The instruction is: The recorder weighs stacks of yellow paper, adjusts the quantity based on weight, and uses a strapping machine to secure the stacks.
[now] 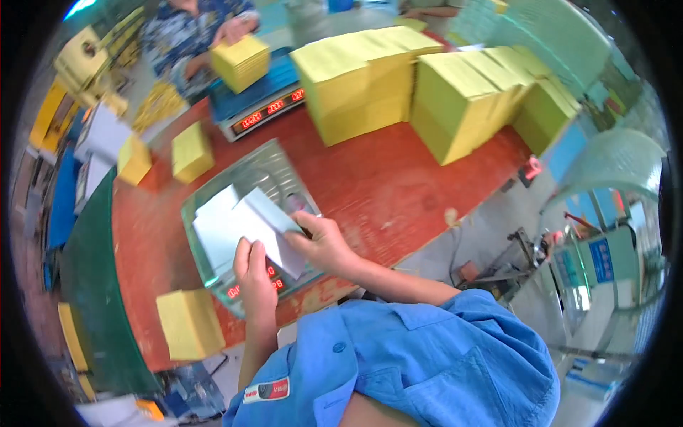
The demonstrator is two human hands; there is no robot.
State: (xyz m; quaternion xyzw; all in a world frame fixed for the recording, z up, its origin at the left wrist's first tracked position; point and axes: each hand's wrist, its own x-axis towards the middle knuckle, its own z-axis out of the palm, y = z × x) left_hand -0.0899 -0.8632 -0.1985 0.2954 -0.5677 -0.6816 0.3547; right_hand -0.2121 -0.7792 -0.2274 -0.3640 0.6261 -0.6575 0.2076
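Observation:
Both of my hands are over a digital weighing scale (274, 153) with a metal pan and red lit figures on its near side. My right hand (324, 242) grips a stack of white paper sheets (274, 213) by its right edge, thumb and fingers closed on it. At the stack's near left edge, the fingers of my left hand (256, 274) are closed on the paper. More white sheets (215, 224) spread out to the left, over the pan. Whether these are joined to the held stack, I cannot tell.
Tall rows of yellow paper stacks (348, 92) stand along the far side of the red table (398, 192). Smaller yellow stacks (188, 324) sit at the left. Across the table, a person (188, 35) holds a yellow stack (240, 62) over a second scale (263, 110).

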